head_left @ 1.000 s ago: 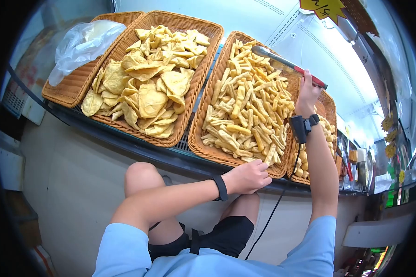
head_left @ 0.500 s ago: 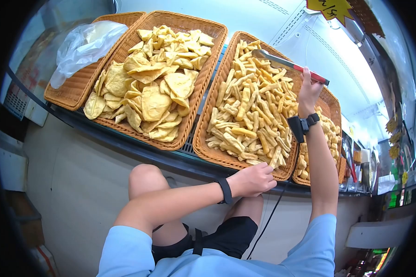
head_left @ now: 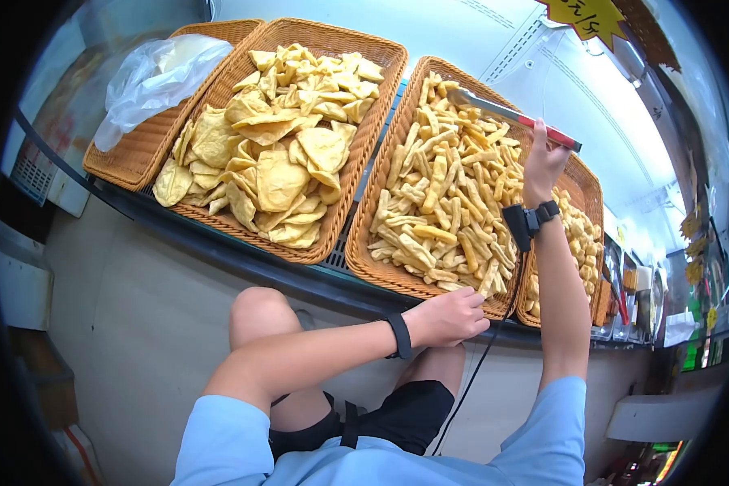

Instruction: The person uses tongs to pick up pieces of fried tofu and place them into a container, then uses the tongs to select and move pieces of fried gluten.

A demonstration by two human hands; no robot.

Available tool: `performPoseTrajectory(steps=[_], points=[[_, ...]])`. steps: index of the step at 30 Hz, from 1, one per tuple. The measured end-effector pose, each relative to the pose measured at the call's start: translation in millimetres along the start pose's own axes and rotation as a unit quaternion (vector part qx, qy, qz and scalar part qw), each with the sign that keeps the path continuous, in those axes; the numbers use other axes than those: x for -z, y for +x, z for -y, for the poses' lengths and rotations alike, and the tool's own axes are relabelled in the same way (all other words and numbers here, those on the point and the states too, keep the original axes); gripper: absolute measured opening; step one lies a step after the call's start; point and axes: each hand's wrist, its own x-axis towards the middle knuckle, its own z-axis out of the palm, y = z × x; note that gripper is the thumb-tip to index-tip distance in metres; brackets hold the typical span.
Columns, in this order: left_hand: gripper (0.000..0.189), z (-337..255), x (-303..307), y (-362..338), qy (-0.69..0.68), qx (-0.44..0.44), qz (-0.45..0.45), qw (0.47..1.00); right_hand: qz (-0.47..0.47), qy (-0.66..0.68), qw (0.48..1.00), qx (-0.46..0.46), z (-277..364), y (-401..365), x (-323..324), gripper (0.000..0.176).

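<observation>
My right hand (head_left: 545, 170) is closed around the red handle of metal tongs (head_left: 494, 107). The tongs reach left over the far part of a wicker basket (head_left: 363, 235) heaped with pale yellow, stick-shaped fried pieces (head_left: 441, 198). Their tips are among or just above the sticks there, and I see no piece clearly between them. At the front rim of this same basket, my left hand (head_left: 449, 316) is closed with curled fingers, seemingly gripping the rim; its fingertips are partly hidden.
Left of the sticks, another wicker basket (head_left: 391, 61) holds broad yellow fried slices (head_left: 279, 178). A clear plastic bag (head_left: 158, 81) lies in the leftmost basket (head_left: 121, 166). Smaller chunks (head_left: 579, 243) fill a basket behind my right forearm. A black cable (head_left: 470, 381) hangs below, and a yellow price sign (head_left: 587, 18) above.
The view has shifted slightly, so the baskets appear a little further right. Both hands and the tongs keep nearly the same positions over the basket of sticks.
</observation>
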Motion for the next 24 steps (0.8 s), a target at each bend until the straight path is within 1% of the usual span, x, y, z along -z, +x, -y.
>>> performPoseTrajectory(steps=[2,5,8,12,15,21,24], points=[[0.009,0,-1,0,-0.002,0.001,-0.005,1.0,-0.024,0.017,0.999,0.025,-4,0,0,0.038],[0.009,1,-2,1,0.001,-0.002,-0.006,1.0,-0.042,0.061,0.997,-0.004,0,0,1,0.033],[0.009,1,-1,0,0.0,-0.002,-0.001,1.0,-0.031,0.064,0.997,-0.02,5,-3,8,0.031],[0.009,2,-3,1,0.006,-0.004,-0.001,1.0,-0.064,0.114,0.991,-0.008,5,-3,17,0.03],[0.009,1,-3,1,0.009,-0.004,0.002,1.0,-0.056,0.153,0.986,-0.025,15,-2,30,0.029],[0.008,1,-4,1,0.01,-0.004,0.014,1.0,-0.048,0.147,0.987,-0.043,32,-2,61,0.029],[0.008,1,-5,1,0.006,0.0,0.013,1.0,-0.048,0.181,0.98,-0.062,38,-2,78,0.023]])
